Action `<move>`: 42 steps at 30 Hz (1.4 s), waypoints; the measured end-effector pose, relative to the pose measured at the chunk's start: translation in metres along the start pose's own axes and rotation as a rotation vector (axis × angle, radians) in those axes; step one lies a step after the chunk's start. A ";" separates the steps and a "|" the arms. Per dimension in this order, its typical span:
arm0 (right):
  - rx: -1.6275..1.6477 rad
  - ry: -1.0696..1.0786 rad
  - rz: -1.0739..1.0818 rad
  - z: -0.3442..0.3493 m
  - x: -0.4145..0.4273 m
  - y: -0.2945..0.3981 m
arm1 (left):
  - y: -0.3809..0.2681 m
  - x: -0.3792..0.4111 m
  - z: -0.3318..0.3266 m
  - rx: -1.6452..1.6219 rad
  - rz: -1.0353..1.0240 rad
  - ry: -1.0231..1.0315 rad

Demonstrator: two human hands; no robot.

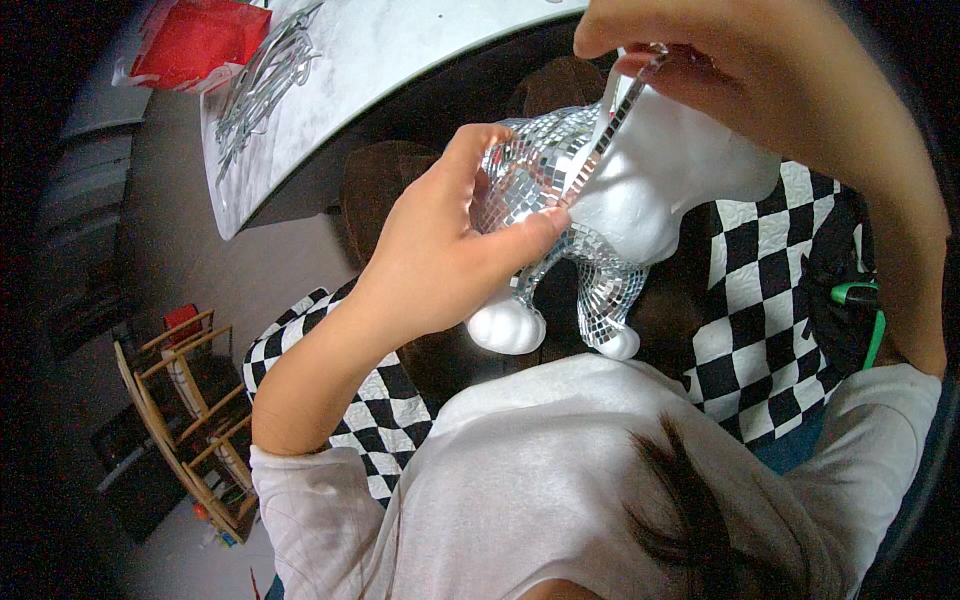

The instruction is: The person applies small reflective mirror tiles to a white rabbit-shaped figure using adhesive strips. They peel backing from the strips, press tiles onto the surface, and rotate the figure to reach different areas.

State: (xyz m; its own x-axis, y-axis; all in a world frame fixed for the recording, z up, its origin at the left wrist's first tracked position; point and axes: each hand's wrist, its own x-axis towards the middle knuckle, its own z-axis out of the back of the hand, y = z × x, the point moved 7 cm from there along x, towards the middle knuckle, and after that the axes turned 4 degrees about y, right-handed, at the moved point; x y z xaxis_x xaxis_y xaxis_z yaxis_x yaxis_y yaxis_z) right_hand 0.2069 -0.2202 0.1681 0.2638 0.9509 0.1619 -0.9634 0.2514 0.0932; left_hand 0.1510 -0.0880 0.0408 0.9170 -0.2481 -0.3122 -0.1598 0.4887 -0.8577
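Observation:
A white animal figurine (637, 180) with paws lies across the lap, its body and legs partly covered in small mirror tiles. My left hand (457, 240) grips the tiled body, the thumb pressing near the lower end of a narrow mirror-tile strip (619, 116). That strip runs along the border between the tiled part and the bare white part. Raised at the upper right, my right hand (720, 75) pinches the strip's upper end, where a pale backing strip (600, 139) hangs beside the tiles. Part of the figurine is hidden behind my right hand.
On the white marbled table (367, 67) ahead lie a pile of silvery strips (266, 90) and a red packet (199, 45). A black-and-white checked cover (772, 300) is beneath and beside me. A wooden rack (191, 420) stands on the floor at the left.

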 end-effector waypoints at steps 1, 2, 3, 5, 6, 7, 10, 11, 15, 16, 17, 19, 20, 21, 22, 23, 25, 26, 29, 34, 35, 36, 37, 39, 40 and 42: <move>0.025 -0.010 0.028 0.002 0.001 -0.001 | 0.004 0.000 0.000 -0.018 -0.009 -0.007; 0.036 0.000 0.031 0.002 0.004 -0.002 | 0.006 -0.001 0.001 -0.037 -0.017 -0.016; 0.037 0.018 0.014 0.006 0.003 -0.004 | 0.002 0.001 0.000 -0.020 -0.012 0.008; 0.022 0.074 -0.061 0.010 0.003 -0.010 | -0.009 0.003 -0.002 0.013 -0.001 0.053; 0.026 0.085 -0.080 0.009 0.004 -0.012 | -0.013 0.003 0.001 0.113 -0.011 0.036; 0.040 0.077 -0.090 0.009 0.005 -0.015 | -0.019 0.003 0.004 0.211 -0.023 0.020; 0.250 0.028 -0.088 0.009 0.004 -0.024 | -0.032 0.004 0.010 0.379 -0.197 -0.056; 0.360 0.073 -0.162 0.007 0.005 -0.028 | -0.036 0.004 0.012 0.413 -0.280 -0.085; 0.835 0.380 -0.645 0.002 0.005 -0.033 | -0.035 0.005 0.005 0.270 -0.470 -0.047; 0.973 0.442 -0.733 -0.001 0.006 -0.038 | -0.033 0.005 0.003 0.207 -0.460 -0.033; 1.039 0.465 -0.760 -0.003 0.004 -0.039 | -0.032 0.006 0.003 0.145 -0.448 -0.019; 1.094 0.473 -0.758 -0.008 -0.001 -0.040 | -0.032 0.005 0.001 0.149 -0.470 -0.020; 1.123 0.482 -0.758 -0.012 -0.003 -0.040 | -0.031 0.005 0.000 0.140 -0.476 -0.025; 1.154 0.494 -0.751 -0.017 -0.004 -0.041 | -0.030 0.005 0.000 0.133 -0.477 -0.034; 1.185 0.507 -0.746 -0.022 -0.005 -0.041 | -0.030 0.004 0.000 0.135 -0.465 -0.030; 1.197 0.536 -0.723 -0.019 -0.002 -0.040 | -0.029 0.004 0.000 0.136 -0.453 -0.026; 1.220 0.591 -0.684 -0.013 0.003 -0.036 | -0.029 0.004 0.000 0.130 -0.438 -0.020; 1.206 0.556 -0.679 -0.016 0.003 -0.039 | -0.028 0.004 0.000 0.123 -0.434 -0.021; 0.963 0.428 -0.602 -0.015 0.007 -0.039 | -0.028 0.003 -0.001 0.124 -0.443 -0.035; 1.107 0.424 -0.693 -0.023 0.005 -0.053 | -0.027 0.007 -0.002 0.124 -0.408 -0.034; 1.116 0.420 -0.686 -0.025 0.005 -0.055 | -0.026 0.007 -0.001 0.114 -0.410 -0.032; 1.132 0.426 -0.665 -0.029 0.005 -0.057 | -0.025 0.008 -0.001 0.104 -0.414 -0.026; 1.147 0.428 -0.653 -0.030 0.004 -0.058 | -0.025 0.009 -0.001 0.101 -0.414 -0.017; 1.179 0.429 -0.633 -0.033 0.003 -0.059 | -0.026 0.009 0.000 0.096 -0.413 0.000; 1.176 0.409 -0.624 -0.032 0.004 -0.059 | -0.025 0.010 0.000 0.095 -0.421 0.000; 1.150 0.349 -0.604 -0.027 0.007 -0.053 | -0.026 0.012 0.000 0.094 -0.438 -0.001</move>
State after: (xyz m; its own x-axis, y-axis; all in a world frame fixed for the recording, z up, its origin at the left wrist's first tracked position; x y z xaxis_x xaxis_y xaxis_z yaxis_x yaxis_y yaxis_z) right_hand 0.2586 -0.2216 0.1375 0.4379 0.7852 -0.4378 -0.0694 0.5150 0.8544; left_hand 0.1660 -0.1030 0.0593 0.8912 -0.4478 0.0727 0.2778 0.4119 -0.8679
